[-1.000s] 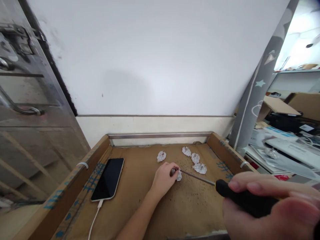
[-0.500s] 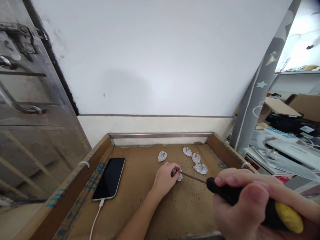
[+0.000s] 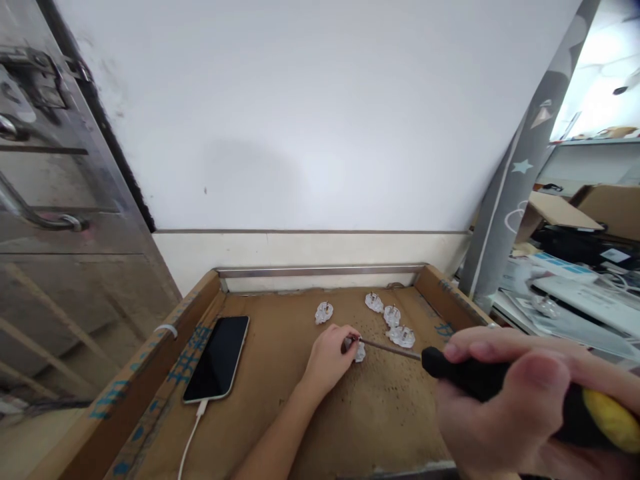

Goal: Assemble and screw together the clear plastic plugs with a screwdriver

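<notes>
Nearest the camera, at the near right corner of the brown cardboard-lined tabletop (image 3: 310, 413), the right hand (image 3: 505, 413) is wrapped shut around the black handle with yellow end of a screwdriver (image 3: 520, 393); the thumb lies over the top of the handle and the fingers (image 3: 480, 350) curl over its far side. The thin metal shaft runs from the handle toward the middle of the tabletop, and its tip meets a small clear plastic plug with metal pins (image 3: 358, 349)

The left hand (image 3: 327, 360) reaches in from the near edge, forearm lying across the surface, and its fingers are closed on that plug, pinning it against the tabletop a little right of the middle

Toward the left edge lies a black smartphone with a pale rim (image 3: 217, 358), screen dark, with a white charging cable (image 3: 191, 437) plugged into its near end and trailing off the near edge

Farther back, toward the far right corner, sit three more clear plastic plugs (image 3: 391, 315) close together in a short row, and a fourth clear plug (image 3: 323, 312) lies apart from them, nearer the middle of the far edge

A raised cardboard rim (image 3: 150, 360) with blue print frames the left side, and a metal strip (image 3: 320, 271) lines the far edge against the white wall (image 3: 320, 113)
</notes>
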The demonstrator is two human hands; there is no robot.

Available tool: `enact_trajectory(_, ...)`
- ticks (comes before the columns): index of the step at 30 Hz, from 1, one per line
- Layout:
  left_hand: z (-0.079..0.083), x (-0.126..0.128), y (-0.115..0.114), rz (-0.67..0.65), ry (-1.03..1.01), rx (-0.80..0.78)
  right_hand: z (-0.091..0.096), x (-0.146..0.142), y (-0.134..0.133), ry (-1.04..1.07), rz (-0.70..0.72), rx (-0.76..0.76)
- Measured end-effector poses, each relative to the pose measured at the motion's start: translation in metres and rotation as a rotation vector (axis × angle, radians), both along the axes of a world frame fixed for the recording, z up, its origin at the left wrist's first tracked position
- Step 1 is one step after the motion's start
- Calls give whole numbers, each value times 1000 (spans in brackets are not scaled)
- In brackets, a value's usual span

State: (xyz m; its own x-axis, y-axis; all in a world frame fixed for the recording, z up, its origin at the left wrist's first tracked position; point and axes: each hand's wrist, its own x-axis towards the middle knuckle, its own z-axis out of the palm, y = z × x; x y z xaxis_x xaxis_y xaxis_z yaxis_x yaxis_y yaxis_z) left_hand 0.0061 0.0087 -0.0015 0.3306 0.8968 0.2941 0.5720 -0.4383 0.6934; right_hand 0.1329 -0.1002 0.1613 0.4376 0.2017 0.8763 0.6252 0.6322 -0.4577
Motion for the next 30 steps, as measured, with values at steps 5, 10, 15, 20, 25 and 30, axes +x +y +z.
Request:
enact_trajectory(5,0,0,1,-1,-6,-11,1,-16,0,144,-14,96)
enact_trajectory(10,-2,1,1,-4,-21,3,-4,-16,-2,163,34,61)
enact_trajectory(15,-1,1,2,1,-16,11,-6,-11,1,53,98,65)
enact_trajectory(20,-1,1,1,-9,-15,7,-4,-18,-1,202,26,53)
enact_trajectory(25,-2,1,2,-12,-11,4,-9,-15,-8,130,94,-17)
enact_trajectory(30,-1,0,1,-13,-12,5,-12,-15,-5,106,162,56)
